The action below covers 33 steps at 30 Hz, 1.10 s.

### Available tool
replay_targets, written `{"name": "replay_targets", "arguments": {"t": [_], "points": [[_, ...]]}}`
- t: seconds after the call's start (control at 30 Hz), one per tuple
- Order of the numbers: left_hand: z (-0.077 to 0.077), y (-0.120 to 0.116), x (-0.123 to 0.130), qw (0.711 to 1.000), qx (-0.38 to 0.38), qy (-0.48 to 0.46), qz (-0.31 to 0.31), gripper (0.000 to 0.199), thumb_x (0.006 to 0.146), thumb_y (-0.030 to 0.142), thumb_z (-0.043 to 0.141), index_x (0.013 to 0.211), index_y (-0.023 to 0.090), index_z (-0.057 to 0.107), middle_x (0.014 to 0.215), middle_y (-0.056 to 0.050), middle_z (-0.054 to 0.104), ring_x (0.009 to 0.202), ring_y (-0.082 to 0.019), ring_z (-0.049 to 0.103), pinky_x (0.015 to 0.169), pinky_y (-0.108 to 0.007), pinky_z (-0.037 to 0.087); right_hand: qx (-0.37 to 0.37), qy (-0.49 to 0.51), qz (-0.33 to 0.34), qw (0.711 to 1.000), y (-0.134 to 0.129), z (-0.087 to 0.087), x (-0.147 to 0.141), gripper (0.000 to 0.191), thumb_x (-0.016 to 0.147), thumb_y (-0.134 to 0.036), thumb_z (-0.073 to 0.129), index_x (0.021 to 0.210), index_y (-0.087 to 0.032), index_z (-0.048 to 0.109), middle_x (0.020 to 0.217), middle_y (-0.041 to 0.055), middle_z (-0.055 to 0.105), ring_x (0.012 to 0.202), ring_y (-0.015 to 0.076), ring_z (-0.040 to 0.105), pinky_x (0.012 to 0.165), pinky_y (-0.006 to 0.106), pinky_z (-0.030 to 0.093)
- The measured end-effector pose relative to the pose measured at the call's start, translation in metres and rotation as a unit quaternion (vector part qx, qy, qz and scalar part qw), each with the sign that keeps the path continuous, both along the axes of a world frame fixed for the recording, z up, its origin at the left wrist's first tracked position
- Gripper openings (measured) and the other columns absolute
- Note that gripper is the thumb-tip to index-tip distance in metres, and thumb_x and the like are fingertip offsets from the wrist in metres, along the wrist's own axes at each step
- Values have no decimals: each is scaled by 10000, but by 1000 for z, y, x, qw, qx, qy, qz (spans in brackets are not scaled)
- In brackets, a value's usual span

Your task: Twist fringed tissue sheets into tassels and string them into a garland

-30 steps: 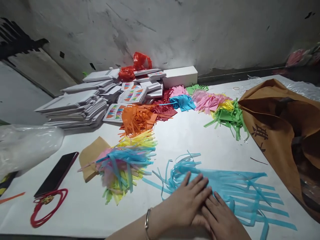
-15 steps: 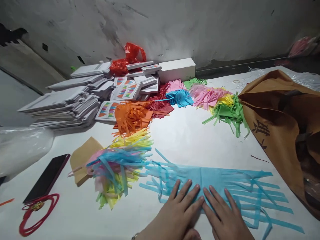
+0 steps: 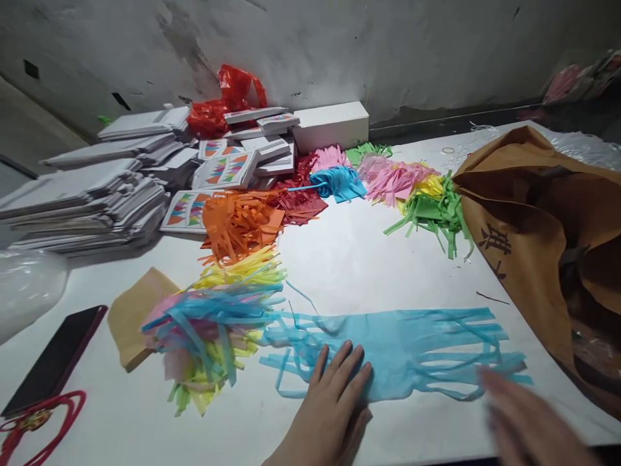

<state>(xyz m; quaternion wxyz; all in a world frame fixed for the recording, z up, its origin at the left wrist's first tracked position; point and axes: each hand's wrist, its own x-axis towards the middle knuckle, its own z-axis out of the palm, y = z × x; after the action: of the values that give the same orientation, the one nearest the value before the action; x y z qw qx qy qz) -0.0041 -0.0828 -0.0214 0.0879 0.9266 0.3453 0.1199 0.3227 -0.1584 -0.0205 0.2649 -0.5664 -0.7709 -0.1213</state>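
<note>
A sheet of light blue tissue paper, cut into fringe strips at both ends, lies spread on the white table. My left hand rests flat on its near left part, fingers stretched out. At the sheet's near right end, my right hand is smeared by motion, close to the fringe tips; whether it grips any strips is not clear. Left of the sheet is a pile of blue, pink, yellow and green fringed tissue paper, whose strips meet the sheet's left fringe.
Orange fringe, dark red fringe and green fringe lie farther back. Stacked white packets and a white box stand by the wall. A brown bag is at right, a phone at left.
My right hand has moved off the sheet's middle to the right and blurred. The right fringe strips are drawn closer together. My left hand stays on the paper, and the view has shifted slightly.
</note>
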Motion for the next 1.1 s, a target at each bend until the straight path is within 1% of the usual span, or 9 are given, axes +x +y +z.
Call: {"name": "replay_targets", "arguments": {"t": [0.07,0.17,0.37,0.43,0.5,0.6,0.67,0.8,1.1], "points": [[-1,2,0,999,-14,-31,2,635,861,23,442,1473,189,402,1514,-131,494,1468,-303,341,1185,-614,242,-18,-69,154,985,24,8,-56,448,896,-104,471,1303,-202,632,1338,41,655,1247,218,595,1030,345,475],[-2,7,-3,997,-16,-70,9,659,802,-51,369,1415,181,444,1447,-133,565,1426,-264,416,1176,-585,254,11,-51,174,983,51,7,-104,391,884,-36,446,1184,-126,679,1249,86,707,1209,239,627,1034,393,478],[4,6,-14,994,-36,-106,-14,372,919,54,420,1211,228,571,1201,-81,730,1195,-236,617,1110,-489,333,-27,-14,219,975,48,-1,-81,279,919,-64,502,1134,-118,671,1188,86,729,1204,251,615,1052,406,438],[11,7,-12,991,-84,-108,8,368,914,69,417,1195,239,584,1111,-65,752,1052,-232,664,974,-448,432,-60,1,208,976,47,1,-77,249,938,-111,524,1141,-164,658,1164,46,732,1148,237,626,1011,381,425],[20,13,-6,983,-135,-102,77,320,928,100,405,1108,244,626,976,-48,757,905,-231,676,838,-411,468,-77,54,168,981,52,4,-83,194,958,-136,521,1090,-195,650,1047,29,737,1039,225,637,943,367,415],[35,34,8,963,-194,-29,183,258,980,180,419,945,226,671,817,-34,733,781,-240,672,785,-408,464,-101,105,82,986,69,5,-97,182,1001,-168,468,914,-204,623,801,24,662,820,215,606,809,371,390],[43,51,15,951,-220,46,212,234,986,220,465,903,208,683,816,-46,741,786,-259,685,762,-399,459,-125,93,31,987,80,5,-104,282,1025,-203,420,792,-215,579,698,16,587,709,215,552,731,372,350],[51,69,20,938,-233,112,231,178,963,253,542,897,191,695,840,-61,753,802,-266,697,663,-336,428,-156,58,-2,986,91,5,-106,342,1035,-261,392,715,-237,510,645,11,529,662,231,500,693,376,308],[48,71,20,936,-235,129,230,149,941,267,574,877,195,687,819,-50,747,782,-248,695,616,-306,382,-153,35,-32,987,96,7,-106,384,1052,-326,330,725,-238,509,615,9,534,613,226,520,661,378,325]]}}
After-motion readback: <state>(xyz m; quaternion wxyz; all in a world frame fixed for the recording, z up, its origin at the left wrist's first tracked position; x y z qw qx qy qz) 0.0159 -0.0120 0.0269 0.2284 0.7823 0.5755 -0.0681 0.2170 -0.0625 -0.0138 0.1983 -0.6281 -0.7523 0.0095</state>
